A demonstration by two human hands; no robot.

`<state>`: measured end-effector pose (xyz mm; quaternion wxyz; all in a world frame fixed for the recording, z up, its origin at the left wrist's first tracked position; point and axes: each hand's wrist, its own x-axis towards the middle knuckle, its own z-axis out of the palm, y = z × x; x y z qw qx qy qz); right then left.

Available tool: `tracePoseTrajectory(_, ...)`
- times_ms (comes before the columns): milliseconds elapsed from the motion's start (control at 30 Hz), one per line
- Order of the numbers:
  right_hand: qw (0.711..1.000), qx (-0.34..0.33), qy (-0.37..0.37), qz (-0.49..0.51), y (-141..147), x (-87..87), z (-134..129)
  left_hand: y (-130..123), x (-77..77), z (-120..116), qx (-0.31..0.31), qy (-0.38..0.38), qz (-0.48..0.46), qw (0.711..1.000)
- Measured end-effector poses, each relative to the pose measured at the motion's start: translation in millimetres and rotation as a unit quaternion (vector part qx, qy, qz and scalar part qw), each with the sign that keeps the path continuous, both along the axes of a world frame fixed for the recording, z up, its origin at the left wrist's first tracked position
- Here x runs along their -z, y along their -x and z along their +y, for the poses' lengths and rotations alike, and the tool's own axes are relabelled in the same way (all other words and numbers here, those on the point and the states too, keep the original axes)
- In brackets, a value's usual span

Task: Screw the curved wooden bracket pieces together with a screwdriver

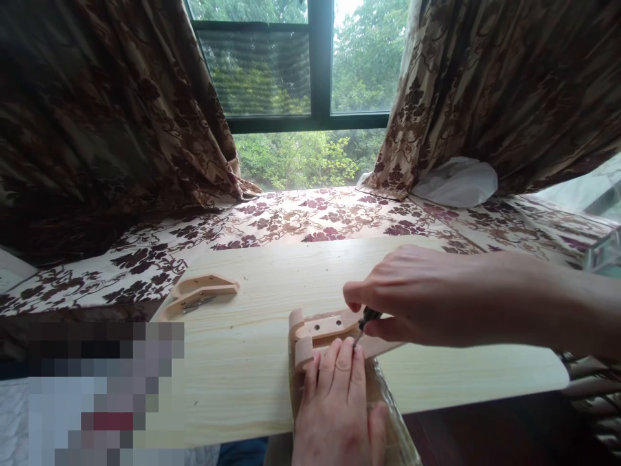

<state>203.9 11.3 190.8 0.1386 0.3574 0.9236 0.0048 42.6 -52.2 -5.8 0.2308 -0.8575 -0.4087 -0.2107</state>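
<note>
Midway through fastening, by the look of it — a wooden bracket (pixel 320 327) lying near the front edge of a pale pine board (pixel 252 369), pinned there by the left hand (pixel 337 401), flat and palm-down, fingers together and pressing on the bracket's near side, gripping nothing. From the right, the right hand (pixel 427 294), reaching across the board, closed narrowly around the dark handle of a small screwdriver (pixel 367 318), with the tip angled down toward the bracket just beside the left fingertips. Cannot tell whether a screw sits under the tip; hidden by the fingers. Two open holes visible along the bracket's top face, so probably only partway done with this piece. For the next move: steady downward pressure on the driver, kept in line with the hole, and firm hold from the flat hand to stop the bracket sliding on the smooth wood — care also for the fingertips so close to the tip. Farther left on the same board, well apart, a second bracket (pixel 201 292) lying loose. Beyond the board, a floral cloth (pixel 301 220), brown patterned curtains (pixel 97 129) drawn to either side of a window (pixel 320 65), and a white plastic bag (pixel 458 181) tucked under the right curtain.
</note>
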Motion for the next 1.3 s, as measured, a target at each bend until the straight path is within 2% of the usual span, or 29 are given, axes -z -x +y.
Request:
tracePoseTrajectory(133,0.999,-0.031,0.012,-0.02,4.0,-4.0,-3.0,-0.4,-0.6,0.0,-0.004,0.008,0.009,1.0)
tracePoseTrajectory(267,0.998,-0.053,0.007,-0.021,11.9,0.7,2.7,-1.2,0.4,0.7,-0.002,0.01,0.004,1.0)
tracePoseTrajectory(433,0.999,-0.021,-0.035,-0.03,13.0,1.6,8.0,-2.9,-2.7,1.3,0.002,-0.003,-0.011,1.0)
tracePoseTrajectory(633,0.999,-0.035,-0.012,-0.008,10.3,-5.3,4.4,-7.6,-10.8,0.9,-0.014,-0.018,-0.028,0.999)
tracePoseTrajectory(733,0.999,-0.052,0.001,-0.013,12.0,-2.5,5.2,-7.0,-7.9,0.8,-0.011,-0.014,-0.023,1.0)
tracePoseTrajectory(867,0.999,-0.032,-0.002,-0.001,12.5,1.6,8.8,-3.6,-2.9,0.3,-0.006,-0.01,-0.017,1.0)
tracePoseTrajectory(1000,1.0,-0.011,-0.018,-0.008,9.6,-0.7,8.4,-3.6,-4.6,0.0,-0.012,-0.005,-0.021,1.0)
tracePoseTrajectory(1200,0.998,-0.045,0.012,-0.04,11.2,-1.8,3.9,-3.8,-3.7,0.4,-0.004,-0.003,-0.015,1.0)
tracePoseTrajectory(1300,0.999,-0.04,0.013,-0.022,11.8,0.9,6.0,-2.7,-1.9,0.4,-0.002,0.004,-0.012,1.0)
